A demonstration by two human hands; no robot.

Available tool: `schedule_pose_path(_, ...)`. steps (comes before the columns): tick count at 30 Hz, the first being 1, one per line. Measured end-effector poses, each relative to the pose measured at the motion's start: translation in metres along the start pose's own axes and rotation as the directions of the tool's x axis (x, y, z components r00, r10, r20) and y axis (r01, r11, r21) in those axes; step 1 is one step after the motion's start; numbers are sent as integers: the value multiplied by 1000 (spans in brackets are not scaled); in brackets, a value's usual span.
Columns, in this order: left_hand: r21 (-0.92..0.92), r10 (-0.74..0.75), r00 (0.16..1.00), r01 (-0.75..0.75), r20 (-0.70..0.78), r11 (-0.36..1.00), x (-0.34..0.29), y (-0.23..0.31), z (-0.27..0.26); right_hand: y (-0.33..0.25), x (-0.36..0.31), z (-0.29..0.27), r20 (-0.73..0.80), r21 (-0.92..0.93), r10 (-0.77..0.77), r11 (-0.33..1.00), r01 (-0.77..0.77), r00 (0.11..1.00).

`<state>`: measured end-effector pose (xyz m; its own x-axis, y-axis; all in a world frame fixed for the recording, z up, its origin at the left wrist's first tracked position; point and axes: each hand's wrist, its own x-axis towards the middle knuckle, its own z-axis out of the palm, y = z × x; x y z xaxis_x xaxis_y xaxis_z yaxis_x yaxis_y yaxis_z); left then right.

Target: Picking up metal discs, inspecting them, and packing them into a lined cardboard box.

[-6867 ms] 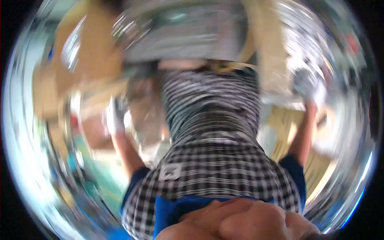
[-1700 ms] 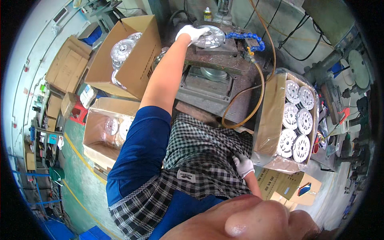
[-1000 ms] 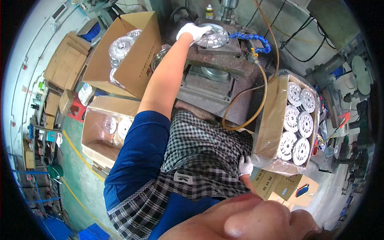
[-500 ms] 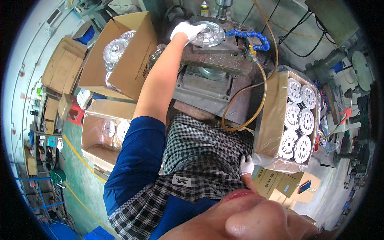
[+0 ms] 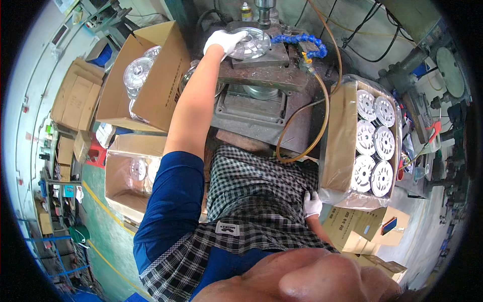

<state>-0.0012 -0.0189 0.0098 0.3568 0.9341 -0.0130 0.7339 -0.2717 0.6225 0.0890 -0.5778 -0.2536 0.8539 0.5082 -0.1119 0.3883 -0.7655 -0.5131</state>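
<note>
My left hand [image 5: 224,42], in a white glove, is closed on the left rim of a shiny round metal disc [image 5: 250,44] with a raised hub. The disc lies level over a flat steel block [image 5: 264,61] on a dark drill-like machine. The machine's spindle [image 5: 264,12] stands just behind and to the right of the disc. Low on the right, my right hand [image 5: 312,205], also gloved, hangs beside the checked apron [image 5: 251,176]. Its fingers look loosely stretched and nothing shows in them.
A tall carton [image 5: 163,83] of similar discs stands left of the machine, with a lower lined carton [image 5: 128,146] in front. To the right, another carton [image 5: 338,136] holds several spoked discs in rows. A blue jointed coolant hose [image 5: 297,39] and a looping amber tube [image 5: 326,123] border the machine.
The whole view has shifted slightly, with the machine now a little further left. My left hand keeps its hold on the disc, and my right hand stays by the apron.
</note>
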Motion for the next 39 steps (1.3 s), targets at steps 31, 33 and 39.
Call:
schedule_pose_path(31, 211, 348, 921, -311, -175, 927, -55, -70, -27, -17, -17, -24, -35, 95, -15, 995, 18, 999)
schedule_pose_path(33, -948, 0, 981, 187, 193, 256, -97, -87, -24, -22, -15, -38, 40, 17, -121, 993, 120, 992)
schedule_pose_path(39, -851, 539, 801, 455, 262, -261, -255, -120, 21, -127, -8, -117, 1, 227, -541, 819, 527, 841)
